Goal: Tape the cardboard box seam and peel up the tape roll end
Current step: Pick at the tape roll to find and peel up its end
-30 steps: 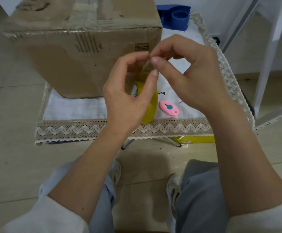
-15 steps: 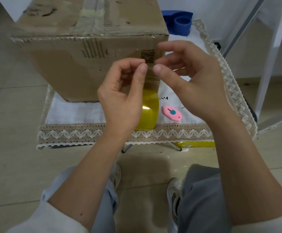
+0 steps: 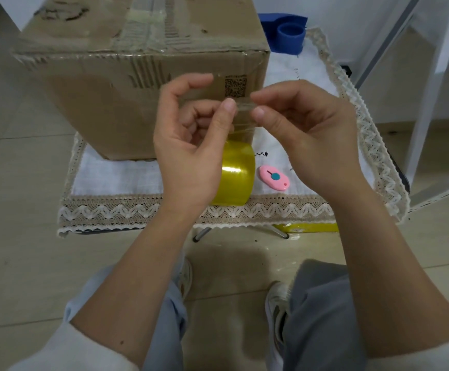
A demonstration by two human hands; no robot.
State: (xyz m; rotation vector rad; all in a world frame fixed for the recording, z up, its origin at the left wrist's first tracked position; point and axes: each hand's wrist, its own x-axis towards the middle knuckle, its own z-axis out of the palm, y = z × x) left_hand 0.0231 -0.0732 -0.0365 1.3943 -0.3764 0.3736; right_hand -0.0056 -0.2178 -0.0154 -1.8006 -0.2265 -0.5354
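A cardboard box (image 3: 116,103) stands on a small cloth-covered table (image 3: 116,180), its top seam covered with clear tape. A yellow tape roll (image 3: 235,178) hangs in front of the table's near edge from a clear strip (image 3: 242,121) pulled off it. My left hand (image 3: 191,145) and my right hand (image 3: 306,129) each pinch a top corner of that strip between thumb and forefinger, a little apart, in front of the box's near face.
A pink box cutter (image 3: 273,178) lies on the cloth right of the roll. A blue tape dispenser (image 3: 287,32) sits behind the box. White metal frame legs (image 3: 429,92) stand at the right. A yellow item (image 3: 309,227) lies under the table. My knees and shoes are below.
The strip has been pulled longer and the roll has dropped lower. My hands have moved slightly apart along the strip's top edge.
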